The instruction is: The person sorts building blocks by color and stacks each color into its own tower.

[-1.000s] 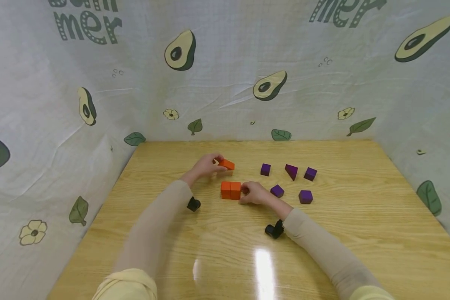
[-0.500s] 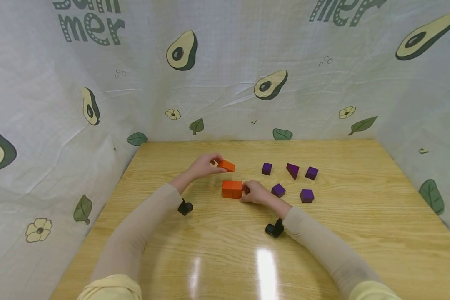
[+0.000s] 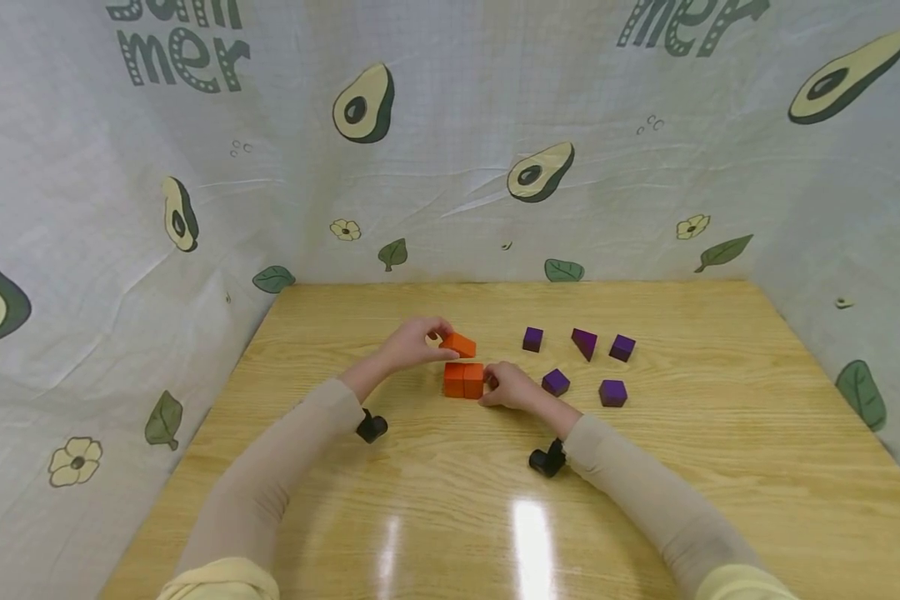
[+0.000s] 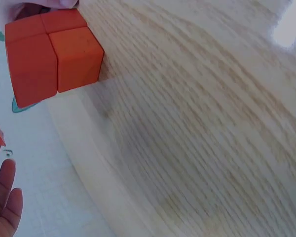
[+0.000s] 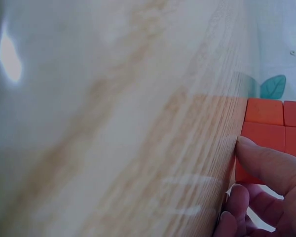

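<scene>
Just above the pair of orange wooden cubes [image 3: 462,379], left hand [image 3: 412,342] pinches a third orange wooden block [image 3: 459,343]; right hand [image 3: 512,386] steadies the pair. Risk: tilted block lands off-square, shoves the pair apart.

Bright overhead light, glare patches on the table [image 3: 645,500]; wrist views blurred, edges warped.

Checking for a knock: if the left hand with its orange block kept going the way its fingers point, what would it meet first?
Probably the nearest purple cube: the left hand points right with the orange block. Depth is unclear.
</scene>
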Motion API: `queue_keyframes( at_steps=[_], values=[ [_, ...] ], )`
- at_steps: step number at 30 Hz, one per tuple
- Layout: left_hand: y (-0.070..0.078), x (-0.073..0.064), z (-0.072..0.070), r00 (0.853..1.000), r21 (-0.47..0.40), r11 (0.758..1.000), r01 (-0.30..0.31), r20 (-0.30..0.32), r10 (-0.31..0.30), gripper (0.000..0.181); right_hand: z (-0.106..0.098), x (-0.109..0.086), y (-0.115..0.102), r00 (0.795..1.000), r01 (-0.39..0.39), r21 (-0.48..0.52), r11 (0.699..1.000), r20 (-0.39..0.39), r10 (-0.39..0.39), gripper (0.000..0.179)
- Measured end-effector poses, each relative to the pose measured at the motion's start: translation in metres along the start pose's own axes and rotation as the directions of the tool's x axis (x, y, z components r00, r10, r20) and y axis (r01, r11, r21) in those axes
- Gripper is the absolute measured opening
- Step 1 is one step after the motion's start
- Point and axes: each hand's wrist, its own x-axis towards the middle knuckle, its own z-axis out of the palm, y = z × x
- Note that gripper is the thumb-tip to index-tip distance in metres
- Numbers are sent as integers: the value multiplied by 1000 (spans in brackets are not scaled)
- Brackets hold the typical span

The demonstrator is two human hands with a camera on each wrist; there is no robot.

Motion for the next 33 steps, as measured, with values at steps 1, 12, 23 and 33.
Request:
queue_keyframes(
  at_steps=[1, 12, 23, 33],
  values=[
    [1, -1, 1, 1000, 9, 1000, -7, 3, 7, 38, 0, 0, 0, 1000, -2, 0, 1000, 2, 2, 28],
    [7, -8, 11, 999, 60, 998, 6, 49, -9, 38, 1, 0, 0, 1000, 8, -1, 1000, 2, -8, 30],
    [5, -11, 17, 998, 69, 998, -5, 57, 1, 38, 1, 1, 1, 1000, -8, -1, 1000, 12, 8, 31],
    [7, -14, 19, 999, 52, 999, -13, 49, 11, 37, 1, 1, 1, 1000, -8, 2, 1000, 9, 8, 30]
  ],
)
